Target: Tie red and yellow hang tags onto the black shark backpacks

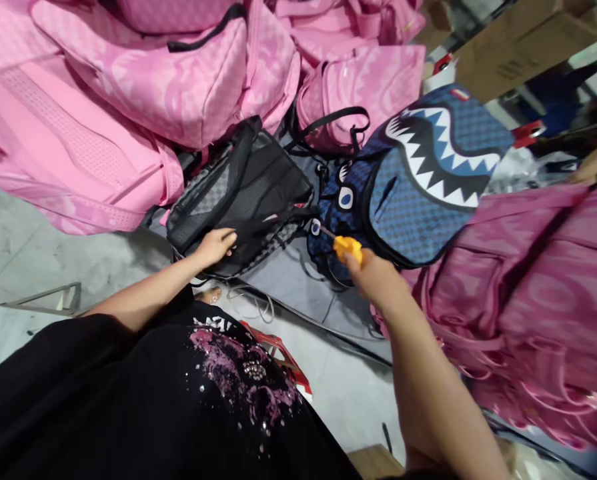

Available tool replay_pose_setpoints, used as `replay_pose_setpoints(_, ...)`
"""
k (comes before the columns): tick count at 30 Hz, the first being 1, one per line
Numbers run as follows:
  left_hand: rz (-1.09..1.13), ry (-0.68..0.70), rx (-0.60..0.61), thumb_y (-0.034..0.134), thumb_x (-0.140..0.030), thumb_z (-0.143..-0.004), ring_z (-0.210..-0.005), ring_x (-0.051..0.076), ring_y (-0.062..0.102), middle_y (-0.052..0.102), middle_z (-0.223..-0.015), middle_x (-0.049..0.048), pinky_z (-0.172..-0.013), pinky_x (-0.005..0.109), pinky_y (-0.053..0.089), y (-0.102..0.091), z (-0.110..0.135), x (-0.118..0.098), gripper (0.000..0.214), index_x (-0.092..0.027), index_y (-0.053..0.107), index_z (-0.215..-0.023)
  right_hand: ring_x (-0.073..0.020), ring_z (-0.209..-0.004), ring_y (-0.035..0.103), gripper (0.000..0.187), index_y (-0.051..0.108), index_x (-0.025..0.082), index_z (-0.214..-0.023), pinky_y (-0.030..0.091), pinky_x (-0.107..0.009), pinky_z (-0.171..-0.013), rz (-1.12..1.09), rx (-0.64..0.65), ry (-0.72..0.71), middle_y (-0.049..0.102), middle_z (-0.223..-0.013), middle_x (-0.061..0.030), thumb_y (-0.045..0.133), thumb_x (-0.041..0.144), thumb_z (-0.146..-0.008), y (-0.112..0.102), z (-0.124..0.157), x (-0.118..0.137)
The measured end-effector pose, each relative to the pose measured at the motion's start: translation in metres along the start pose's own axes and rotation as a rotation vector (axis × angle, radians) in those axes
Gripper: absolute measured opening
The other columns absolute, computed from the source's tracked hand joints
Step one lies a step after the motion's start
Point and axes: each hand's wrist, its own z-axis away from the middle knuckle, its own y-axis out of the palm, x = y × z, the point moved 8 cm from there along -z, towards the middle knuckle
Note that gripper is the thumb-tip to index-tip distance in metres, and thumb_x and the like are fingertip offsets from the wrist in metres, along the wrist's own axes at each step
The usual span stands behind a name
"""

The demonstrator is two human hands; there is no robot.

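Note:
My left hand [215, 247] rests on the black backpack [273, 177], its fingers loosely bent over the back panel and no object seen in them. This backpack lies on the grey table with its straps upward and a grey checked pattern on its sides. In my right hand [375, 277] is a yellow-handled tool [347, 249], its thin shaft pointing left toward the black backpack; the exact kind of tool is unclear. Just beyond that hand lies a blue checked backpack [418, 220] with a shark-mouth print. Dark blue pieces with printed eyes sit at its left end.
Pink backpacks [148, 73] are heaped at the back and left. More pink bags [553, 287] lie on the right. A cardboard box [525, 50] stands at the far right. The table's front edge [323, 327] runs before me, with a red frame [283, 353] below it.

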Motion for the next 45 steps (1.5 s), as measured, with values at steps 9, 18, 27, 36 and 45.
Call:
replay_pose_setpoints(9,-0.381,0.144,-0.169,0.053,-0.026,-0.092,-0.129,0.035,0.044,0.039,-0.153,0.0112,-0.105,0.054,0.039,0.024,0.025,-0.027,0.052,-0.036,0.051,-0.144,-0.0234,-0.078,0.067,0.043,0.061,0.015,-0.121,0.043,-0.026,-0.063,-0.061,-0.162,-0.104,0.072,-0.097,-0.0142,0.042,0.047,-0.100,0.002,0.012,0.007)
replay_pose_setpoints(18,0.019,0.037,-0.099,0.040,-0.033,-0.100,-0.106,0.022,0.062,0.066,-0.118,0.0109,-0.095,0.033,0.049,0.016,-0.003,-0.018,0.046,-0.018,0.056,-0.140,-0.0301,-0.098,0.068,0.044,0.057,0.017,-0.127,0.043,-0.030,-0.070,-0.023,-0.063,-0.083,0.072,-0.105,-0.0158,0.036,0.049,-0.103,0.043,0.023,0.011)
replay_pose_setpoints(27,0.744,-0.330,-0.494,0.057,-0.029,-0.095,-0.104,0.011,0.058,0.062,-0.107,0.0051,-0.090,0.019,0.048,-0.096,0.030,0.045,0.017,-0.017,0.061,-0.106,-0.0234,-0.076,0.070,0.044,0.056,0.014,-0.117,0.040,-0.027,-0.057,0.127,-0.070,-0.146,0.069,-0.085,-0.0124,0.026,0.044,-0.106,0.175,0.075,0.068)
replay_pose_setpoints(36,1.038,-0.533,-0.056,0.056,-0.043,-0.096,-0.046,0.002,0.040,0.050,-0.069,-0.0016,-0.038,0.010,0.032,-0.083,-0.014,0.050,0.033,-0.016,0.052,-0.077,-0.0261,-0.087,0.071,0.055,0.031,0.004,-0.148,0.050,-0.029,-0.065,-0.032,-0.037,0.042,0.066,-0.103,-0.0197,0.031,0.039,-0.105,0.219,0.024,0.115)
replay_pose_setpoints(45,1.213,-0.560,0.257,0.047,-0.058,-0.096,-0.041,0.003,0.044,0.059,-0.060,-0.0003,-0.036,0.014,0.032,-0.049,-0.032,0.048,0.051,-0.015,0.057,-0.072,-0.0261,-0.085,0.072,0.055,0.032,0.005,-0.148,0.051,-0.031,-0.069,-0.052,-0.073,0.006,0.071,-0.097,-0.0165,0.035,0.037,-0.104,0.223,0.002,0.115)
